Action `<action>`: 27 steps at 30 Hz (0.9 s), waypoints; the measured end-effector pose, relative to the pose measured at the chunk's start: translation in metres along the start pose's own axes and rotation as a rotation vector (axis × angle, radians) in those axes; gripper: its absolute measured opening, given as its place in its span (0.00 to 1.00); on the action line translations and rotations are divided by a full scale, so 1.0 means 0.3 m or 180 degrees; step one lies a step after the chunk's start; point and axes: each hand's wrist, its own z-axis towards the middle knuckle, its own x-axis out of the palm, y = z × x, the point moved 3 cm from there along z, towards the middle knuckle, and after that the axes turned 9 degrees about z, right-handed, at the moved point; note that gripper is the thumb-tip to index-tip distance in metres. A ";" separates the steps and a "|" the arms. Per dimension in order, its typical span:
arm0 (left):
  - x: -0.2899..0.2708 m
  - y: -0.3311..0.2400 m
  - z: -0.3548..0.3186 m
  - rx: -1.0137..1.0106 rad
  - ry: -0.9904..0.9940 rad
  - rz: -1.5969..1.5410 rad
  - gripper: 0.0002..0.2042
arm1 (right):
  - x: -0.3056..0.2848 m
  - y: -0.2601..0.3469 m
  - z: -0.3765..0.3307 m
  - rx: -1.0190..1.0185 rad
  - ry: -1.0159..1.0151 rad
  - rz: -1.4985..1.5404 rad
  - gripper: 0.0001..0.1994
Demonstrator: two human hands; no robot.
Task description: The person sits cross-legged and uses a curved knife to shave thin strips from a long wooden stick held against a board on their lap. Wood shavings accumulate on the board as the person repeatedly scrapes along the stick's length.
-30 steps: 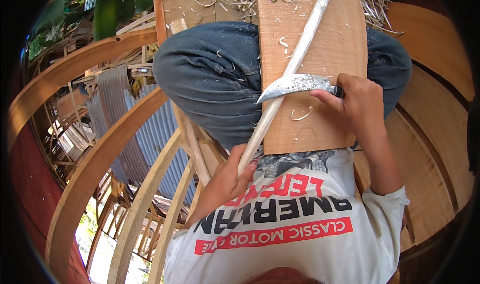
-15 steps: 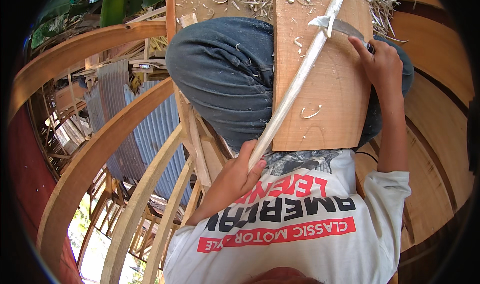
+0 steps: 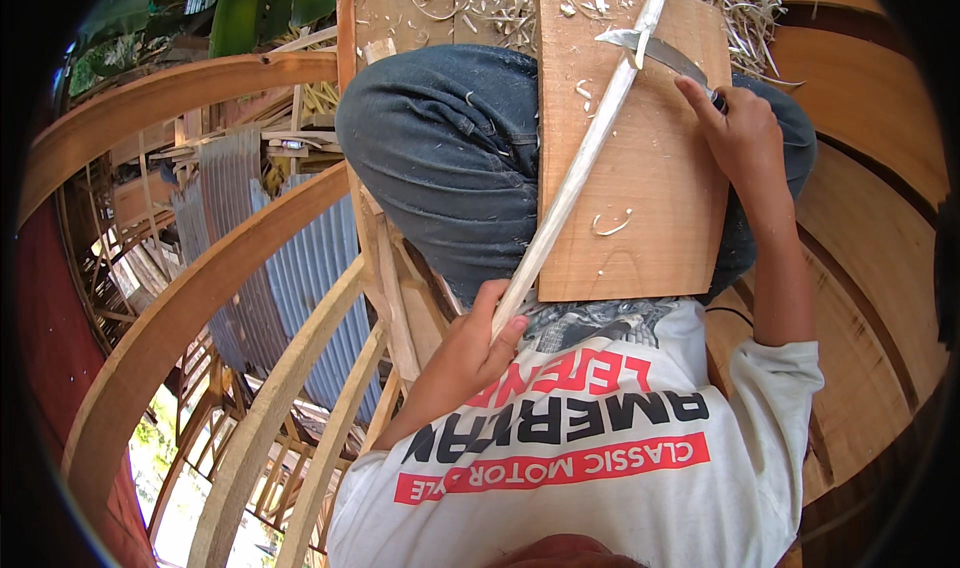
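A long pale wooden stick (image 3: 582,173) slants across a flat brown board (image 3: 660,203) that rests over my lap. My left hand (image 3: 478,343) is wrapped round the stick's near end, close to my shirt. In my right hand (image 3: 738,128) is the dark handle of a knife with a curved blade (image 3: 672,56). The blade crosses the stick near its far part, and a pale curl of wood stands at the cutting point. Small wood shavings (image 3: 612,224) lie on the board. The stick's far tip runs out of the picture at the top.
Heaped shavings (image 3: 745,13) lie beyond the board. My bent knee in dark jeans (image 3: 440,158) is left of it. Curved wooden rails (image 3: 200,268) stand at the left, with corrugated metal sheets (image 3: 315,268) and scrap wood below. Curved planks (image 3: 860,258) form a wall at the right.
My right hand and the knife have shifted slightly left along with the board and stick in the picture. Both hands keep their hold.
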 end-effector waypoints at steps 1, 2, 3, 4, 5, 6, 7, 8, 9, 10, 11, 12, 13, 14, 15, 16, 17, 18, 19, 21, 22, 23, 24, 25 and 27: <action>-0.001 0.005 0.003 0.0008 -0.0009 0.0006 0.17 | -0.007 0.022 -0.028 0.0174 0.0268 0.0299 0.33; -0.005 0.007 0.007 0.0015 -0.0017 0.0012 0.16 | -0.017 0.052 -0.067 0.0033 0.0493 0.0480 0.29; -0.008 0.007 0.007 0.0008 -0.0019 0.0058 0.16 | -0.028 0.072 -0.107 -0.0118 0.0730 0.0657 0.25; -0.017 0.005 0.009 0.0000 -0.0016 0.0117 0.16 | -0.022 0.068 -0.140 -0.0258 0.1066 0.1151 0.22; -0.025 0.002 0.011 -0.0009 -0.0015 0.0175 0.16 | -0.016 0.059 -0.163 -0.0403 0.1403 0.1644 0.19; -0.031 0.000 0.014 -0.0002 -0.0002 0.0185 0.16 | -0.014 0.048 -0.174 -0.0455 0.2054 0.1825 0.13; -0.036 -0.001 0.017 0.0006 0.0009 0.0193 0.16 | -0.022 0.045 -0.179 -0.0184 0.2340 0.2158 0.13; -0.040 -0.003 0.019 0.0013 0.0019 0.0199 0.16 | -0.040 0.052 -0.182 0.0091 0.2624 0.2488 0.12; -0.043 -0.004 0.018 0.0019 0.0032 0.0209 0.16 | -0.051 0.055 -0.187 0.0376 0.2903 0.2820 0.12; -0.042 0.003 0.019 0.0080 0.0011 0.0194 0.16 | -0.044 0.027 -0.176 0.0428 0.2926 0.2968 0.12; -0.041 0.005 0.020 0.0044 0.0034 0.0201 0.16 | -0.040 -0.001 -0.159 0.0309 0.2608 0.3004 0.12; -0.042 0.009 0.025 0.0020 0.0053 0.0212 0.16 | -0.027 -0.042 -0.132 0.0418 0.2214 0.3221 0.13; -0.050 0.005 0.028 -0.0004 0.0044 0.0228 0.16 | -0.019 -0.067 -0.101 0.0496 0.1823 0.3437 0.13; -0.053 0.002 0.027 0.0005 0.0079 0.0290 0.17 | -0.003 -0.065 -0.121 0.0544 0.1752 0.3398 0.13; -0.056 0.002 0.032 0.0030 0.0049 0.0356 0.17 | 0.004 -0.048 -0.142 0.0522 0.1689 0.3361 0.14; -0.059 0.006 0.032 0.0045 0.0034 0.0416 0.17 | 0.000 -0.013 -0.176 0.0306 0.2070 0.3421 0.14; -0.060 0.022 0.034 0.0088 -0.0016 0.0432 0.17 | 0.006 -0.011 -0.176 0.0088 0.2230 0.3262 0.13; -0.058 0.040 0.042 0.0155 -0.0018 0.0454 0.17 | 0.009 -0.012 -0.187 -0.0108 0.2363 0.3107 0.13; -0.064 0.044 0.051 0.0221 -0.0020 0.0476 0.17 | -0.009 -0.008 -0.175 0.0203 0.2457 0.3175 0.12; -0.086 0.048 0.065 0.0061 0.0021 0.0477 0.16 | -0.012 -0.055 -0.101 0.0452 0.1255 0.3594 0.13; -0.088 0.064 0.071 0.0105 -0.0018 0.0485 0.15 | -0.009 -0.044 -0.113 0.0315 0.1379 0.3468 0.12; -0.092 0.072 0.081 0.0149 -0.0057 0.0495 0.15 | -0.009 -0.029 -0.139 0.0179 0.1498 0.3338 0.12; -0.097 0.067 0.092 0.0208 -0.0123 0.0382 0.14 | -0.004 -0.011 -0.157 -0.0273 0.2081 0.3335 0.11; -0.098 0.084 0.097 0.0193 -0.0138 0.0416 0.14 | 0.002 -0.022 -0.155 -0.0338 0.1960 0.3396 0.11; -0.092 0.119 0.104 0.0169 -0.0180 0.0453 0.13 | -0.023 -0.029 -0.135 0.0173 0.1673 0.3532 0.11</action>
